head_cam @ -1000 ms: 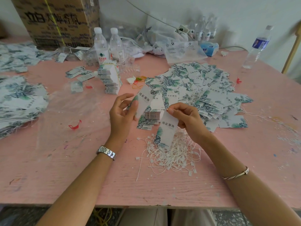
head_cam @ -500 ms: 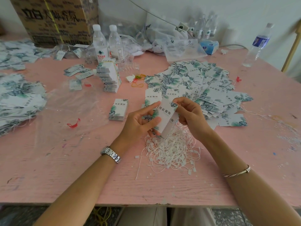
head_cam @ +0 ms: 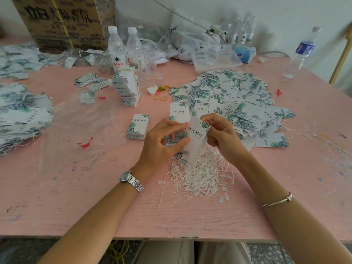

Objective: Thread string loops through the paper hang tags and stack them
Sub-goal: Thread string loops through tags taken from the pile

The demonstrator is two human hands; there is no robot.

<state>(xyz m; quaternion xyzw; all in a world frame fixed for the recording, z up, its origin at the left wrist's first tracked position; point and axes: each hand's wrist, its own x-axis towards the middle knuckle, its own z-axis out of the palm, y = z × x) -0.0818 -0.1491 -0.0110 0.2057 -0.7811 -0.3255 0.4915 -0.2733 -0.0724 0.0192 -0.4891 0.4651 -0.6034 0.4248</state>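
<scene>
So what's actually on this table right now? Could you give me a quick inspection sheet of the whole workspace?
Surface: pink table, scuffed, with paper scraps.
Job's things: one hang tag held in both hands; white string loops heaped under it; small tag stack; taller stack; loose tag pile; more tags at far left.
Clutter: water bottles, another bottle, plastic bags, tissue pack, rubber bands, red clip.
Hands: left hand and right hand pinch the tag.
Cables: thin cable at the back.
Surroundings: cardboard box, white wall.
</scene>
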